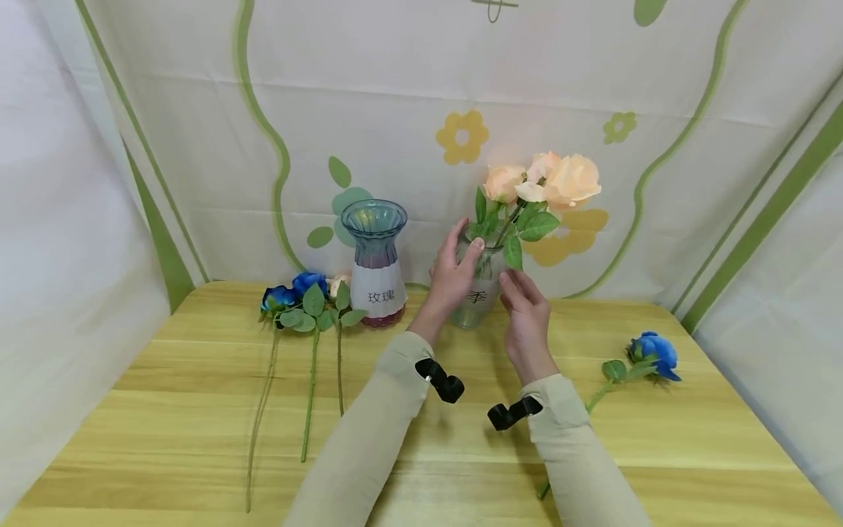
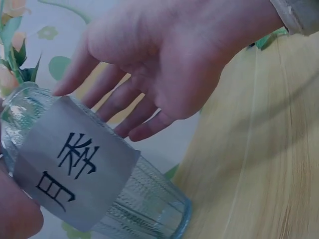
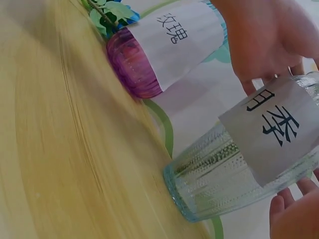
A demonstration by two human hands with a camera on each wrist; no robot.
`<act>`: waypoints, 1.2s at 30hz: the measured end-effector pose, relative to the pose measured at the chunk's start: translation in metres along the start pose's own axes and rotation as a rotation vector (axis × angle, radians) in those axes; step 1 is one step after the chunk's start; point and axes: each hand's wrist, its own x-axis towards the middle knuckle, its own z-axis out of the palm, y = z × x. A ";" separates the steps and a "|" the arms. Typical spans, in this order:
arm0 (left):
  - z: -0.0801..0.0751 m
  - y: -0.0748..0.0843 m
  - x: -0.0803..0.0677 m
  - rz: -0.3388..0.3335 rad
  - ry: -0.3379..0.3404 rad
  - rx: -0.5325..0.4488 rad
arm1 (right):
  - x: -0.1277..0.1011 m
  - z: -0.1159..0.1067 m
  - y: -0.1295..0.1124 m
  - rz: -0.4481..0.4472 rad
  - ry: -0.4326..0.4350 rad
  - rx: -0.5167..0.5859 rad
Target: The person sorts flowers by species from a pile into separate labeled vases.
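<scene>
A ribbed clear glass vase (image 1: 469, 316) with a paper label (image 2: 75, 164) stands near the back of the table, holding several peach flowers (image 1: 571, 179) with green leaves. My left hand (image 1: 454, 271) grips the vase near its mouth, thumb across the front of the rim, fingers round the left side and partly hidden. My right hand (image 1: 529, 322) is at the opposite side, its loosely bent fingertips touching the glass beside the label. In the right wrist view the left hand shows above the vase, and the right hand's fingertips (image 3: 278, 206) below it.
A blue-and-purple glass vase (image 1: 372, 252) with a white label stands left. Beside it lie blue roses (image 1: 309, 284) and a pale flower (image 1: 338, 283), stems toward the front. Another blue rose (image 1: 655, 353) lies right, its stem partly behind my right forearm. A patterned cloth (image 1: 395, 110) hangs behind.
</scene>
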 end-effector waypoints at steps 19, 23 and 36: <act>-0.119 0.006 -0.098 -0.170 0.141 -0.069 | 0.001 -0.028 -0.006 0.057 -0.223 -0.303; -0.158 -0.001 -0.118 -0.304 0.207 -0.033 | 0.001 -0.029 -0.006 0.054 -0.223 -0.317; -0.195 -0.043 -0.147 -0.490 0.147 0.218 | 0.001 -0.029 -0.008 0.068 -0.218 -0.322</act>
